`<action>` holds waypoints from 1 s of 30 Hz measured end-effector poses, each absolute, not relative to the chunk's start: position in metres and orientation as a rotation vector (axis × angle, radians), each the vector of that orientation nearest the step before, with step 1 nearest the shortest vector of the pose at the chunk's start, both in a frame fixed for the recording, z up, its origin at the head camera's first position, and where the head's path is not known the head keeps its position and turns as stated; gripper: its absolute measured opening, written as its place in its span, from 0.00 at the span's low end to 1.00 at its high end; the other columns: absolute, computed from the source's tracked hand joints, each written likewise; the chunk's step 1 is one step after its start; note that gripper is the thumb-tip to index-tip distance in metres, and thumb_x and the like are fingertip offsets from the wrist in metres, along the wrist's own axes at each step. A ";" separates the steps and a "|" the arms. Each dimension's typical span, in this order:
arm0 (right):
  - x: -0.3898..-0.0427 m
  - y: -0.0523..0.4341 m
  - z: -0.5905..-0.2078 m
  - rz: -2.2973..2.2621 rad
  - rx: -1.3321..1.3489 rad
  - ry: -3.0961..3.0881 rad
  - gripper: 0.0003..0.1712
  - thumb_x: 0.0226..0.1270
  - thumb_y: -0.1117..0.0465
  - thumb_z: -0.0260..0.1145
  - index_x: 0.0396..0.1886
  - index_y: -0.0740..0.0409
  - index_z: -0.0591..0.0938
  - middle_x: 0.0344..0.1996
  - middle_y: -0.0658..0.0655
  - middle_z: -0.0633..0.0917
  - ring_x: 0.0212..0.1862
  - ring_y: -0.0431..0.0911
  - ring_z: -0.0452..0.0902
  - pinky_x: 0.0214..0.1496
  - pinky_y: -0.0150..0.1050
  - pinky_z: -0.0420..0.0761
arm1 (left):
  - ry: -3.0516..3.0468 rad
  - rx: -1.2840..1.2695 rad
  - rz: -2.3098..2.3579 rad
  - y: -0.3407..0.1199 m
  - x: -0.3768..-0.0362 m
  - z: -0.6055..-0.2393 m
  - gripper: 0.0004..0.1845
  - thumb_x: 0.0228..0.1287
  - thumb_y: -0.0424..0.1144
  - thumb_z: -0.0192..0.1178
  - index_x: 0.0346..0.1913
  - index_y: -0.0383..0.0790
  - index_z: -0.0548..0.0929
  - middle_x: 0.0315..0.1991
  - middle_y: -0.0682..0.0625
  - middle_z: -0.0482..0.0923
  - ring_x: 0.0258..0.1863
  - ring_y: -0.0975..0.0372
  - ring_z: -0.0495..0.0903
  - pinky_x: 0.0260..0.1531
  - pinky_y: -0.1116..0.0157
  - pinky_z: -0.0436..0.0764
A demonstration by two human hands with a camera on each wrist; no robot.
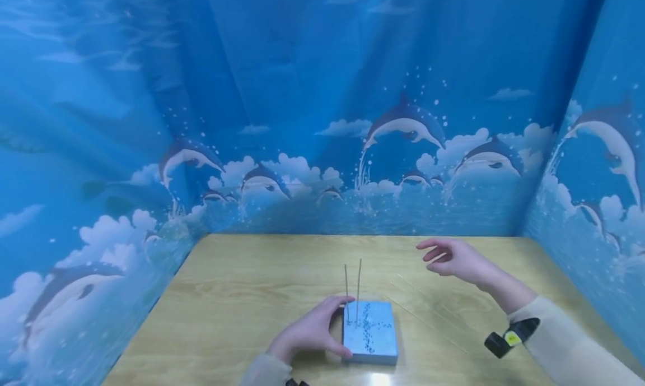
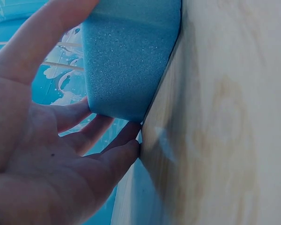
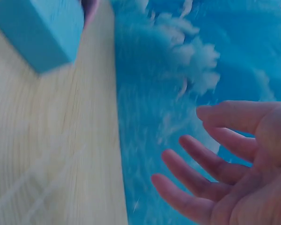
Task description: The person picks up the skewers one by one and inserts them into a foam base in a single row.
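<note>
A light blue foam block [image 1: 379, 333] with dark speckles across its top lies on the wooden table. My left hand [image 1: 313, 329] grips it from the left side, thumb at the near edge and fingers at the far one. In the left wrist view, the fingertips [image 2: 131, 131] reach the block's lower edge beside the tabletop. Two thin sticks [image 1: 359, 285] stand upright in the block's left part. To the right, my right hand [image 1: 453, 260] is raised over the table, fingers apart and loosely bent, holding nothing.
Several thin pale sticks [image 1: 428, 325] lie on the wooden table [image 1: 242, 296] right of the block, below the right hand. A blue curtain [image 1: 282, 94] printed with dolphins and clouds closes off the table's back and sides.
</note>
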State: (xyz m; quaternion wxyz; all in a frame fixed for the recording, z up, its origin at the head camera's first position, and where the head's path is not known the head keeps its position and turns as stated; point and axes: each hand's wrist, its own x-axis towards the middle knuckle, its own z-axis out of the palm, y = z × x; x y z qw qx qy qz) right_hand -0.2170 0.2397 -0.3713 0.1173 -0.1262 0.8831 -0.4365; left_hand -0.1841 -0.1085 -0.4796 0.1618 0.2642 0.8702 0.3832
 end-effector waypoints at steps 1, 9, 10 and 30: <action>-0.220 0.245 -0.372 -1.260 -0.356 2.570 0.28 0.67 0.64 0.66 0.66 0.64 0.73 0.51 0.65 0.83 0.51 0.53 0.81 0.49 0.47 0.87 | 2.483 0.756 1.094 -0.109 -0.184 -0.480 0.60 0.32 0.53 0.81 0.74 0.50 0.62 0.73 0.54 0.65 0.73 0.55 0.64 0.74 0.47 0.62; -0.235 0.272 -0.382 -1.232 -0.215 2.402 0.31 0.68 0.62 0.65 0.68 0.67 0.69 0.55 0.70 0.80 0.54 0.60 0.80 0.52 0.58 0.85 | 2.459 0.775 1.120 -0.108 -0.184 -0.483 0.60 0.33 0.53 0.82 0.75 0.51 0.62 0.72 0.55 0.65 0.72 0.57 0.64 0.74 0.48 0.62; -0.236 0.274 -0.383 -1.237 -0.202 2.380 0.31 0.68 0.62 0.65 0.68 0.67 0.69 0.55 0.70 0.80 0.54 0.61 0.80 0.52 0.58 0.85 | 2.457 0.770 1.125 -0.108 -0.184 -0.483 0.60 0.33 0.52 0.82 0.75 0.51 0.62 0.73 0.55 0.65 0.72 0.57 0.64 0.74 0.48 0.62; -0.248 0.273 -0.416 -1.137 -0.091 2.356 0.28 0.62 0.68 0.65 0.62 0.69 0.73 0.46 0.64 0.82 0.44 0.52 0.81 0.43 0.54 0.87 | 2.447 0.751 1.164 -0.110 -0.182 -0.484 0.60 0.33 0.51 0.82 0.74 0.51 0.62 0.73 0.55 0.64 0.73 0.56 0.62 0.75 0.48 0.60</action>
